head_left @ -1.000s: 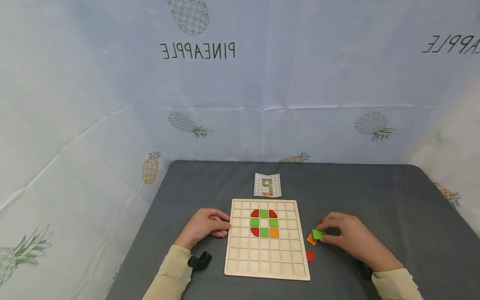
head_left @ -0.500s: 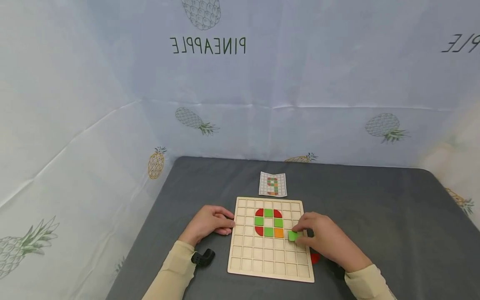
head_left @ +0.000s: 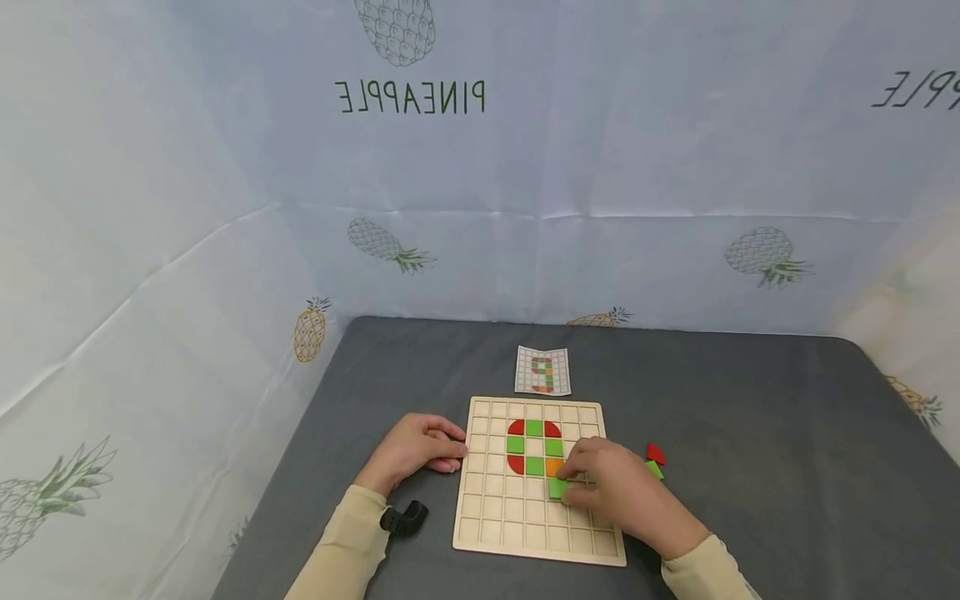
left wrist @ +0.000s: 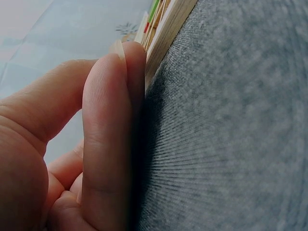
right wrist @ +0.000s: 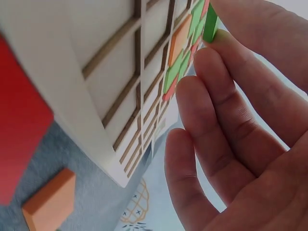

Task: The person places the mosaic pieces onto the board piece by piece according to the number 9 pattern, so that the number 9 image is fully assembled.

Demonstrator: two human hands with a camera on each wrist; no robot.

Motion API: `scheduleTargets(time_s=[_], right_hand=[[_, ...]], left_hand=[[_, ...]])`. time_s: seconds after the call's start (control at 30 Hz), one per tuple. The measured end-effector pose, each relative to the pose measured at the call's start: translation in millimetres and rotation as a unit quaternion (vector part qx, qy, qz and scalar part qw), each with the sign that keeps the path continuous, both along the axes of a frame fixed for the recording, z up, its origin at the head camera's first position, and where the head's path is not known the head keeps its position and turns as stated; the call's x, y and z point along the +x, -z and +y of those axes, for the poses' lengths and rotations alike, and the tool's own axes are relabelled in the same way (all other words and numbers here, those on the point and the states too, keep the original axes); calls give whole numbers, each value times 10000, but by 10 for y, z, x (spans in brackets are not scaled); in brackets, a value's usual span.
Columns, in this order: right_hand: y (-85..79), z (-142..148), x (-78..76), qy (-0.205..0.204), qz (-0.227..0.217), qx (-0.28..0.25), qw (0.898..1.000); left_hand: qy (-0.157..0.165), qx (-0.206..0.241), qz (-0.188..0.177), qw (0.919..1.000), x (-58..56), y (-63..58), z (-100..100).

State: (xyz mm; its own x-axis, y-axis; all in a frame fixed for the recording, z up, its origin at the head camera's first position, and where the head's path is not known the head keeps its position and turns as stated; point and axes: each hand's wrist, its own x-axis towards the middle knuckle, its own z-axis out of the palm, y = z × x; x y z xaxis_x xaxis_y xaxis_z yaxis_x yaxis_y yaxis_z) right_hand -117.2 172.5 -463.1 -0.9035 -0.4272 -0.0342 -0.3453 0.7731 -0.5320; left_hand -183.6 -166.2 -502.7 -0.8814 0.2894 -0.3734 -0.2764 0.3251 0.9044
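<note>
My right hand [head_left: 618, 487] pinches a green square tile [head_left: 557, 489] between thumb and fingertip, over the wooden grid board [head_left: 498, 529]. In the head view the tile is just below an orange tile [head_left: 553, 467] in the pattern. Green squares and red rounded pieces form the rest of a ring on the board around a bare cell. The right wrist view shows the green tile [right wrist: 210, 24] tilted on edge. My left hand [head_left: 412, 452] rests on the table, its thumb and fingertips at the board's left rim.
Behind the board lies a paper card [head_left: 542, 371] printed with a coloured grid figure. Right of the board are a loose red piece [head_left: 656, 452] and a green piece [head_left: 655, 470]. An orange tile [right wrist: 50, 202] lies beside the board in the right wrist view.
My right hand has carried the green tile left from the table beside the board to the cell area below the orange tile. The left hand stays at the board's left rim.
</note>
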Motion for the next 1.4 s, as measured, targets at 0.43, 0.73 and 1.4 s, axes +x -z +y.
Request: scheduleTargets(time_s=[0.43,0.73,1.4], right_hand=[[44,-42,11,109,-77,155,9998],[55,-56,14,159,-4,230,9996],[93,-110,5,295,204,457,9983]], left_hand=[[-42,29,-44,10000,-4,-1,7],[-17,55,1,10000,6,4,3],[-78,37,-18,10000,-9,-1,5]])
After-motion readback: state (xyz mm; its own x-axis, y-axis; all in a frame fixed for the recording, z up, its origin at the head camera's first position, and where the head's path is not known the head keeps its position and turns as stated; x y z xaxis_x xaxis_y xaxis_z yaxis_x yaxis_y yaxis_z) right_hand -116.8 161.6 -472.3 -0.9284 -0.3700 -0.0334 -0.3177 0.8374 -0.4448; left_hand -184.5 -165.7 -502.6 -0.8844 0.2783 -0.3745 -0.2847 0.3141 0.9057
